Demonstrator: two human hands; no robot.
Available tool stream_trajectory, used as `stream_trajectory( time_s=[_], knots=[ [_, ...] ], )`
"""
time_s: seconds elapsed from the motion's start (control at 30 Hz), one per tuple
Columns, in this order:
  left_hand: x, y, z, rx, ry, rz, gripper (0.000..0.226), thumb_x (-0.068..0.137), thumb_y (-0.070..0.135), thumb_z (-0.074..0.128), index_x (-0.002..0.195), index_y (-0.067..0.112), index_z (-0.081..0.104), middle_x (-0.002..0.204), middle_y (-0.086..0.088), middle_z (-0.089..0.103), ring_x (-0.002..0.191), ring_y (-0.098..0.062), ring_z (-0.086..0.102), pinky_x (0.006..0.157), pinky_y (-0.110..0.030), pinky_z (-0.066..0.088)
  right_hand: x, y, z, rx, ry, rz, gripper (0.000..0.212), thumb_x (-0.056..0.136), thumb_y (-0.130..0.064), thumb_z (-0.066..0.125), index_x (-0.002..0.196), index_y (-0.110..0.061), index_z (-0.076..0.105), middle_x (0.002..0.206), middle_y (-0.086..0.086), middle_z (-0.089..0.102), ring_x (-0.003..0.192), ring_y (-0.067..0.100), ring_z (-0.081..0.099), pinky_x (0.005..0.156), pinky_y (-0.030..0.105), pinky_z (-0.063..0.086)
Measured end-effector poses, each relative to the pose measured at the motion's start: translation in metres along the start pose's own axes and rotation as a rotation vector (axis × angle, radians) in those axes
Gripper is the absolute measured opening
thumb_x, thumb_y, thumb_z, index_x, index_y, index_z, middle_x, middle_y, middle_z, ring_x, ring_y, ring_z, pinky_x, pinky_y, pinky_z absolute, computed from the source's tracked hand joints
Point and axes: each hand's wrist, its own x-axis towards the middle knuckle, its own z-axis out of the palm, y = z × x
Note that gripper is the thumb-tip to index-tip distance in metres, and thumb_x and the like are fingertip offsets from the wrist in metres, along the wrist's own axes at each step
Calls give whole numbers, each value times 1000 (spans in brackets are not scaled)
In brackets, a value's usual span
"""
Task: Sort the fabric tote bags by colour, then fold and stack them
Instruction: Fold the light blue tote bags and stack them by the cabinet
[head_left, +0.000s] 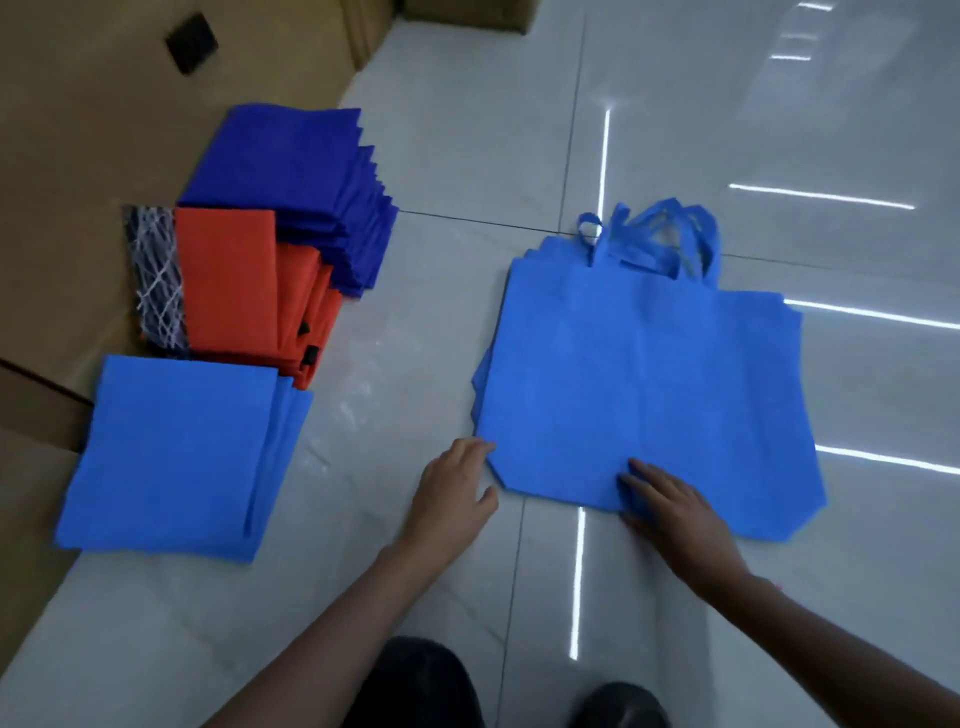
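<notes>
Right hand (670, 509) pressing flat on light-blue totes (644, 374); left hand (457, 488) open, touching corner. Folded stacks (228, 280) lying ten o'clock, patterned bag (156, 275) half-hidden.

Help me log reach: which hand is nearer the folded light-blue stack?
Left. The left hand is right of the folded light-blue stack; the right hand lies farther right, on the unfolded bag.

Both forearms are bare. The left forearm (332, 613) enters from the lower left and angles up and to the right. The left hand (457, 483) is palm down, fingers straight and together, thumb spread to the right. The right forearm (831, 639) enters from the lower right and angles up and to the left. The right hand (675, 514) is palm down, fingers extended forward. The hands are apart.
</notes>
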Motion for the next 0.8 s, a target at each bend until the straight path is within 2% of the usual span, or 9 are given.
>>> stream_trajectory(
  time_s=[0.1,0.2,0.27,0.37,0.5,0.6,0.63,0.7,0.8],
  knots=[
    [11,7,22,99,-68,208,64,75,27,56,135,9,47,144,-15,40,132,-32,41,107,-42,30,-3,0,-11,-47,69,-52,25,80,-20,64,104,-15,72,113,3,69,96,27,69,65,37,58],
    [17,15,31,244,-200,262,67,82,35,55,144,24,32,154,4,22,144,-19,15,111,-35,-2,-18,-1,-21,-24,136,-32,39,63,-8,82,99,-14,69,91,3,73,74,22,70,53,27,54],
    [21,16,31,133,-128,254,52,84,23,57,135,23,47,143,6,43,136,-15,34,113,-33,11,-30,2,-28,18,201,-21,26,70,-10,69,95,-16,64,80,1,67,64,23,64,49,28,49],
    [27,14,21,-158,-12,170,33,79,-1,61,107,15,68,108,12,66,105,-11,60,93,-26,43,-47,13,-40,8,251,-74,11,79,-19,57,89,-20,57,73,-4,60,58,21,56,49,25,40],
    [35,13,0,-368,30,76,18,84,0,64,88,17,68,84,23,68,82,15,58,76,-3,41,-61,53,-51,-19,229,23,23,74,-15,67,97,-17,68,87,-6,71,74,18,63,65,24,46],
    [48,11,-19,-426,9,2,18,84,10,67,79,27,66,71,23,67,70,9,59,64,-9,43,-64,82,-66,353,197,398,28,81,-4,64,103,-18,72,103,-7,71,96,15,63,83,27,47],
    [52,11,-25,-458,20,-23,11,81,22,73,73,19,66,64,14,65,66,-1,57,59,-16,42,-64,88,-72,539,197,464,21,84,-6,64,98,-19,73,97,-8,71,91,10,63,80,22,46],
    [60,9,-34,-566,48,-66,50,68,47,79,73,1,61,67,-3,54,65,-14,49,58,-26,37,-60,95,-82,783,227,530,7,85,-15,67,80,-11,70,71,-3,63,66,10,54,60,16,39],
    [66,16,-45,-789,82,-144,46,70,44,77,85,2,62,81,2,61,70,-8,58,61,-23,45,-51,100,-92,1022,374,616,52,72,-37,72,79,12,55,68,7,46,63,14,42,57,23,33]
  ],
)
